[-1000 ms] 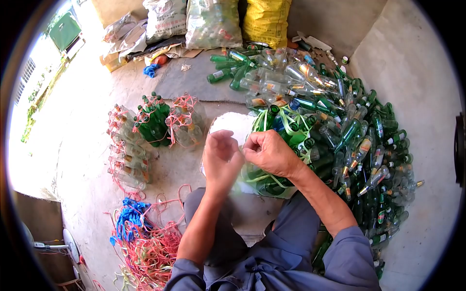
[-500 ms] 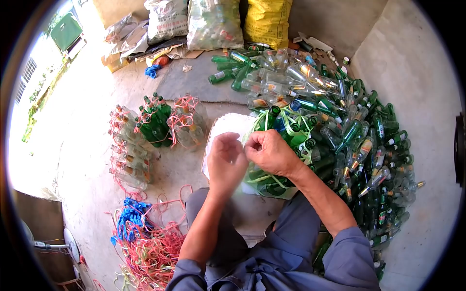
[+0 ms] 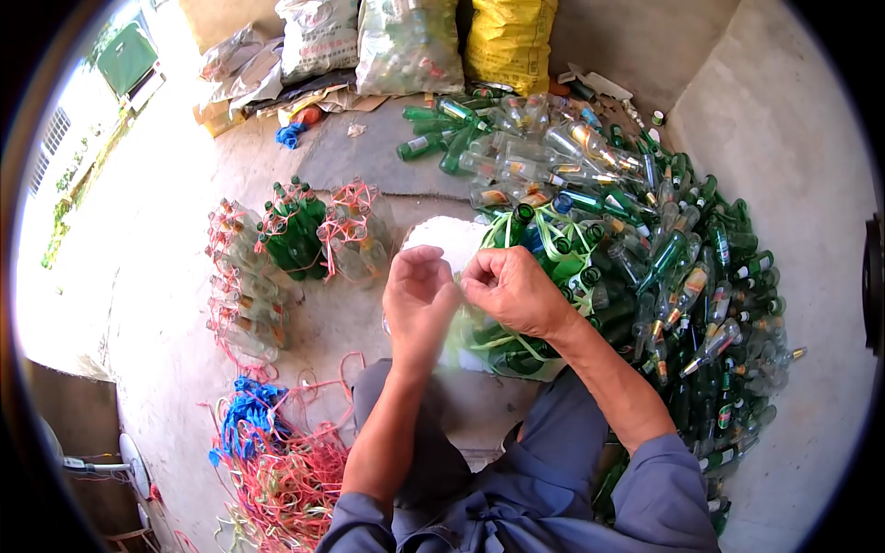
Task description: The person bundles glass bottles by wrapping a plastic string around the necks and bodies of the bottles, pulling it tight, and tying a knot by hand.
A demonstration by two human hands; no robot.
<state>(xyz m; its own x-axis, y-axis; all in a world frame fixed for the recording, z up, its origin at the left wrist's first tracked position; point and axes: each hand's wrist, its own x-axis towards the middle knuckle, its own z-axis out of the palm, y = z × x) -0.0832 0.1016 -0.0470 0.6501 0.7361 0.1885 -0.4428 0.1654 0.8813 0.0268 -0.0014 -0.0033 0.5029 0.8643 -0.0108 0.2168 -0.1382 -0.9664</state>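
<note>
My left hand [image 3: 419, 300] is raised over a white board [image 3: 442, 235], its fingers curled and slightly blurred. Beside it, my right hand [image 3: 512, 290] has thumb and forefinger pinched together; anything between them is too small to make out. The two hands are close to each other. Under and behind the right hand stand green bottles [image 3: 524, 214] with light green plastic strips [image 3: 546, 230] around their necks. A faint pale green blur shows below the hands.
Loose bottles [image 3: 668, 249] are heaped on the right. Bottle bundles tied with pink string [image 3: 293, 230] stand on the left. A tangle of pink and blue string [image 3: 281, 470] lies at lower left. Filled sacks [image 3: 406, 46] line the back wall.
The left hand has shifted slightly and its fingers have changed their curl. The right hand stays pinched in nearly the same place.
</note>
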